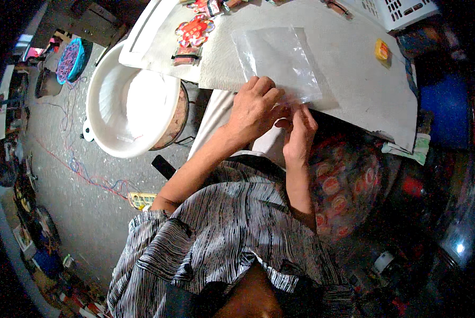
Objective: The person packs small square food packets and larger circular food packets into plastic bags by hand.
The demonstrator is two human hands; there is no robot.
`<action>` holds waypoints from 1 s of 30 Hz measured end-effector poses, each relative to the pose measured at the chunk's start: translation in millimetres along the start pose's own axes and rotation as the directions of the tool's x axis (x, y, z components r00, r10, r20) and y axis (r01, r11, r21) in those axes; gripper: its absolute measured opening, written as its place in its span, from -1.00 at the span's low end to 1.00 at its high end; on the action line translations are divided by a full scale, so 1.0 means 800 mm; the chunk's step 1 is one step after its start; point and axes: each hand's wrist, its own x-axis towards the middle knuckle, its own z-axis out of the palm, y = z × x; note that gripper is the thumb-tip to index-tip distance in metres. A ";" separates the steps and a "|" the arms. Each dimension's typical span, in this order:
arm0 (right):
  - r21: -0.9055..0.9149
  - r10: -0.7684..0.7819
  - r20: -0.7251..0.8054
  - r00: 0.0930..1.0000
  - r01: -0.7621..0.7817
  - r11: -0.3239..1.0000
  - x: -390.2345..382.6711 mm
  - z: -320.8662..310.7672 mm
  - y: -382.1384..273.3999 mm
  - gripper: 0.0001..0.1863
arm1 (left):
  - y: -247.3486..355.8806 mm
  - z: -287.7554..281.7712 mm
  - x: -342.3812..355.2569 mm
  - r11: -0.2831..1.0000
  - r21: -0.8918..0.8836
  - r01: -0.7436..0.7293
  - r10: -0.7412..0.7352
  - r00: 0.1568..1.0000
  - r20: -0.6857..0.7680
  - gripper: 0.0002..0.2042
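A clear plastic bag (280, 55) lies flat on the pale table, its near end hanging around the front edge. My left hand (256, 108) is closed, fingers curled, at the near left corner of the bag. Beside it my right hand (299, 133) is closed too, thumb and fingers pinching the bag's near end just off the table edge. The two hands almost meet there, and their fingertips partly hide what lies between them.
On the table (364, 90) are a red flower-shaped ornament (194, 31), a small banded packet (186, 56) and a yellow packet (381, 50). A white perforated basket (402, 13) stands far right. Left of the table is a large white tub (107, 114). Wires cross the floor.
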 end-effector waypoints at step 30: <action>-0.075 -0.137 -0.076 0.988 0.132 0.988 0.014 -0.007 0.002 -0.89 | 0.013 0.013 0.007 0.990 -0.143 0.007 -0.007 1.000 0.000 -0.88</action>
